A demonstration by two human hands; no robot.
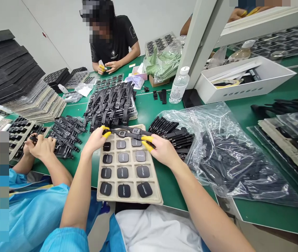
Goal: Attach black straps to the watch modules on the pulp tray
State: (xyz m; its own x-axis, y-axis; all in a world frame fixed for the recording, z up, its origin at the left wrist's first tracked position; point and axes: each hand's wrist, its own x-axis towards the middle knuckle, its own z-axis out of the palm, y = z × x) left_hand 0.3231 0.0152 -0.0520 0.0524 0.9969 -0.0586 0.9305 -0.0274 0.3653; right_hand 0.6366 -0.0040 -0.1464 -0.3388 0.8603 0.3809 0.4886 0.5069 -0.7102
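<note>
Two black smartwatches (122,133) with their straps stretched out lie across the far end of a beige moulded tray (156,182). My left hand (96,140), with yellow finger cots, pinches the strap ends on the left. On the right, my right hand (162,148), also in yellow finger cots, closes on the other strap ends. Square black watch faces (122,172), several with pale lettering, sit in the tray's compartments. Just beyond the tray rises a pile of strapped watches (112,105). Loose black straps (175,134) lie beside my right hand.
A clear bag of black straps (225,157) covers the right side of the green table. Behind it stand a water bottle (179,85) and a white box (246,80). A co-worker's hands (42,145) work at left; another person (114,38) sits opposite. Stacked trays (38,101) rise far left.
</note>
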